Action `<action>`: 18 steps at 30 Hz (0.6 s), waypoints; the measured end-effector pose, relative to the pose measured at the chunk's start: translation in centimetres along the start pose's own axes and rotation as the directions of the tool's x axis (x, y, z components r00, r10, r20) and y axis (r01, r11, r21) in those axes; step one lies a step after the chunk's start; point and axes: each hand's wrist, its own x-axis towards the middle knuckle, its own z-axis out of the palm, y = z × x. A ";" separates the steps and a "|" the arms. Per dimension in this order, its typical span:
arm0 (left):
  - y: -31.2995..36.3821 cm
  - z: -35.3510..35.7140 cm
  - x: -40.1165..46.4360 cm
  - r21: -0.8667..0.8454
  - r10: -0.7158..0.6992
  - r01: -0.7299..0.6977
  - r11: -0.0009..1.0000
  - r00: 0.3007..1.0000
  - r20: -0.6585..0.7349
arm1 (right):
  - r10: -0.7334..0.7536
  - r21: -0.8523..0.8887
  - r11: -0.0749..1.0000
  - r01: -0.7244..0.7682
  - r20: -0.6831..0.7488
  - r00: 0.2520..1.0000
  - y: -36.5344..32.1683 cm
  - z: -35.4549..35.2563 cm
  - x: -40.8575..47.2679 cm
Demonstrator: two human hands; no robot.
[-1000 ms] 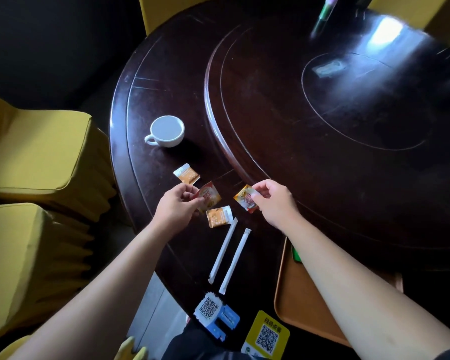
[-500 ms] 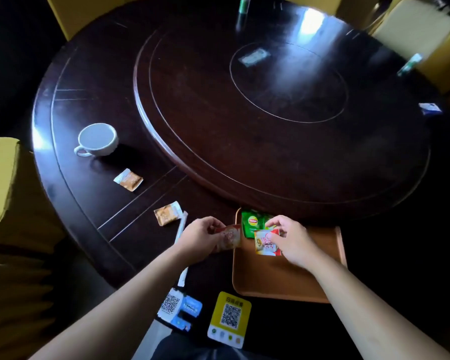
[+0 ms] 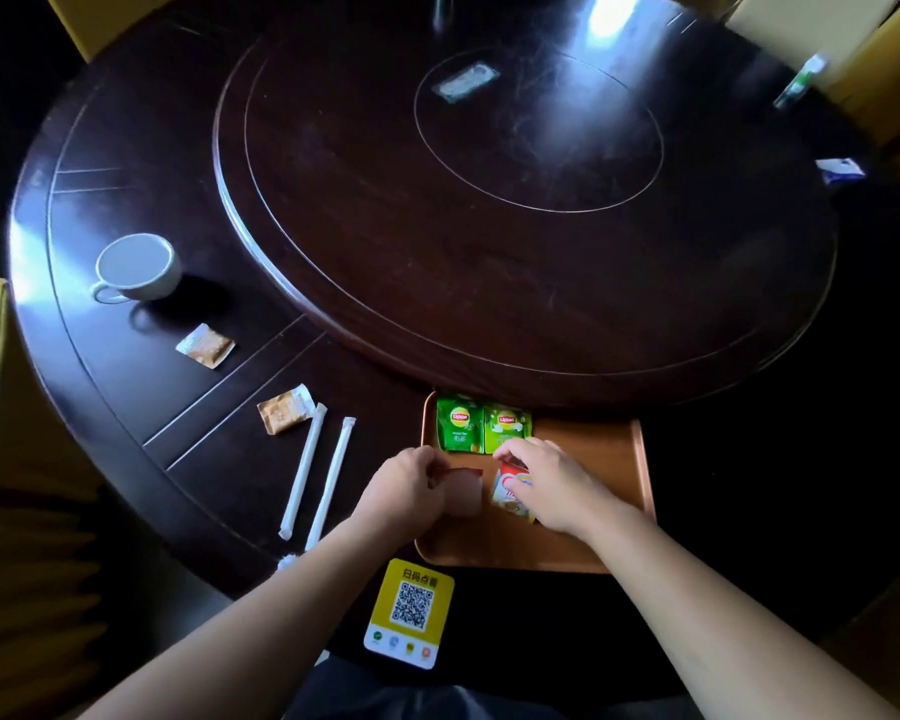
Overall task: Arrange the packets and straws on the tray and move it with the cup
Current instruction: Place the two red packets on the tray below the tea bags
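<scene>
Packets going down: my left hand (image 3: 404, 485) pinches one (image 3: 463, 491), right hand (image 3: 552, 480) presses another (image 3: 513, 498) onto the tray (image 3: 593, 553). Next, I'd say, the two tan packets (image 3: 287, 415) at nine o'clock.

**Lipton on the tray, a QR card by the edge**

Two green packets lie side by side at the tray's (image 3: 593, 444) far left corner, and each carries the yellow Lipton badge: the left packet (image 3: 458, 426) and the right packet (image 3: 506, 428). Their smaller print is too fine to read. Nearer me, a yellow card (image 3: 411, 613) shows a QR code under four Chinese characters, blurred here, above a row of small icons.
</scene>
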 end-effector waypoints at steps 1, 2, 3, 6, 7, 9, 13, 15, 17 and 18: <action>0.1 0.0 -0.1 0.028 0.011 -0.010 1.000 1.000 -0.026 | -0.007 -0.002 1.000 0.007 -0.021 1.000 0.1 0.0 -0.1; 0.1 0.1 -0.3 0.052 0.018 -0.015 0.999 0.999 -0.047 | -0.011 -0.003 1.000 0.011 -0.046 0.999 0.3 0.0 -0.2; 0.2 0.1 -0.5 0.077 0.026 -0.022 0.997 0.998 -0.059 | -0.010 -0.007 1.000 0.010 -0.073 0.997 0.5 0.1 -0.4; 0.2 0.5 -1.1 0.184 0.130 -0.113 0.976 0.988 -0.085 | -0.012 -0.032 0.999 0.007 -0.152 0.988 1.0 0.6 -1.1; 0.1 0.8 -1.3 0.220 0.180 -0.156 0.963 0.980 -0.089 | -0.019 -0.044 0.999 0.012 -0.168 0.986 1.1 0.9 -1.4; -0.1 1.6 -1.8 0.321 0.313 -0.270 0.908 0.945 -0.090 | -0.034 -0.072 0.997 0.021 -0.179 0.983 1.3 1.8 -1.9; -0.4 3.2 -2.8 0.523 0.448 -0.396 0.755 0.893 0.030 | -0.045 -0.094 0.995 0.028 -0.190 0.981 1.7 3.3 -2.4; -0.4 3.6 -3.2 0.519 0.401 -0.371 0.770 0.914 0.059 | -0.065 -0.101 0.994 0.044 -0.216 0.974 1.9 3.7 -2.5; -0.3 3.8 -3.4 0.523 0.403 -0.372 0.767 0.913 0.059 | -0.090 -0.115 0.991 0.064 -0.237 0.967 2.2 3.8 -2.4; -0.2 3.9 -3.4 0.526 0.409 -0.378 0.762 0.910 0.061 | -0.097 -0.118 0.991 0.070 -0.243 0.965 2.3 3.8 -2.3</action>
